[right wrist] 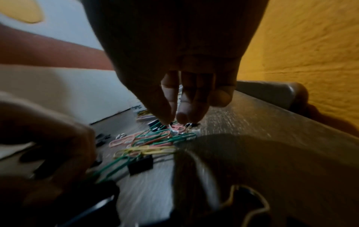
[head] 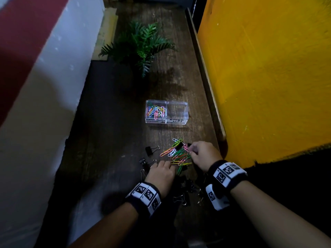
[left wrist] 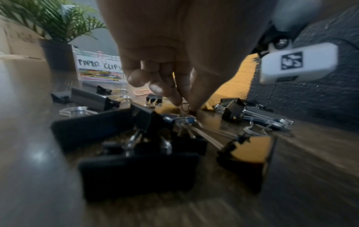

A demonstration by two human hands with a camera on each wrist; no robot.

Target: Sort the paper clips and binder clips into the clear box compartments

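A clear two-compartment box (head: 186, 111) stands mid-table; its left half, labelled paper clips (left wrist: 99, 65), holds several coloured clips (head: 156, 110), and its right half, labelled binder clips, is bare. A pile of coloured paper clips (head: 179, 154) lies nearer to me, with black binder clips (head: 149, 150) scattered around it. My left hand (head: 168, 163) reaches down at the pile's near edge, thumb and fingers (left wrist: 165, 93) pinching a thin wire clip (left wrist: 184, 106). My right hand (head: 190, 149) curls over the pile's right side, thumb and forefinger (right wrist: 182, 116) pinching a pale paper clip (right wrist: 172, 128).
A potted fern (head: 141, 43) stands at the far end of the wooden table (head: 166, 83). A yellow wall (head: 268, 68) runs close along the right edge, a white and red wall along the left. More binder clips (head: 186, 192) lie between my wrists.
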